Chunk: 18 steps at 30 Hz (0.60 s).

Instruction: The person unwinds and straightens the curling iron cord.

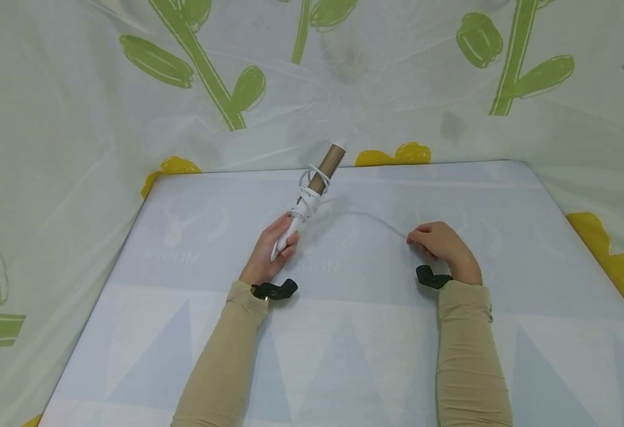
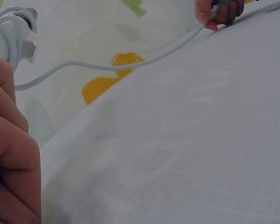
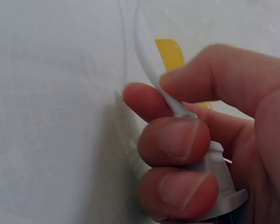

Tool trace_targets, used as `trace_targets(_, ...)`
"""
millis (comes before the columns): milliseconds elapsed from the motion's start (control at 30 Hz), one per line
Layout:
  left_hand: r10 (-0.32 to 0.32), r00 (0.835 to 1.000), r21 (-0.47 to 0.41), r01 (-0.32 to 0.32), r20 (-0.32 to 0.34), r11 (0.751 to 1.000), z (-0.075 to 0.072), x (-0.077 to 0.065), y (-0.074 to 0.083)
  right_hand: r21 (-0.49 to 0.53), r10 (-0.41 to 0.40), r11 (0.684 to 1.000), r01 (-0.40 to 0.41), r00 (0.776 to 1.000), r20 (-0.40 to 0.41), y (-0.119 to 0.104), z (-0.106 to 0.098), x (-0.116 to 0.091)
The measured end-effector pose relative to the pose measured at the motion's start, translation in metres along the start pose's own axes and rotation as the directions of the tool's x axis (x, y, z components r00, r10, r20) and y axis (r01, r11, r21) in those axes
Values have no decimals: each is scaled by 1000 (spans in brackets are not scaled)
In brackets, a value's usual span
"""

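One white-handled wand [image 1: 309, 203], its cord [image 2: 95, 66] partly wound round it, is over the tabletop [image 1: 338, 367], its handle [image 1: 285, 238] clasped by your left grip [image 1: 266, 254]; your right grip [image 1: 444, 244] pinches the cord beside its plug [image 3: 221, 175]. The wand is probably light and stiff, its cord supple, so the handle gives surest hold. Open room lies toward you; the tabletop's far edge and the printed sheet [image 1: 397, 89] are near the barrel [image 1: 330, 160].
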State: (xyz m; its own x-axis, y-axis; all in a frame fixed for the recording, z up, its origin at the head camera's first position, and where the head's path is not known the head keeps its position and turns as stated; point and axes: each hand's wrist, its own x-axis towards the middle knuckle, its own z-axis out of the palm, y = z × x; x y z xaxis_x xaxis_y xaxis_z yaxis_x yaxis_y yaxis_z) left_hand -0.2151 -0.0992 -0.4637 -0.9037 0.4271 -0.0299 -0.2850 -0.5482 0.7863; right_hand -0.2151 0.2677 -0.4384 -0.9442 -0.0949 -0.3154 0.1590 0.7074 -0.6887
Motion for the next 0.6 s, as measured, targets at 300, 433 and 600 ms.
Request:
trace_targets(300,-86,995,140,80,41,987,-1,0,-2,-71,-29,997,23,996,-80,-5,2,2)
trace_targets(433,-117,992,257,102,42,961,0,0,-3,-35,-36,999,33,994,-100,-12,4,3)
trace_targets(600,-126,991,330,106,41,938,2,1,-3,41,-51,997,59,983,-174,-24,7,3)
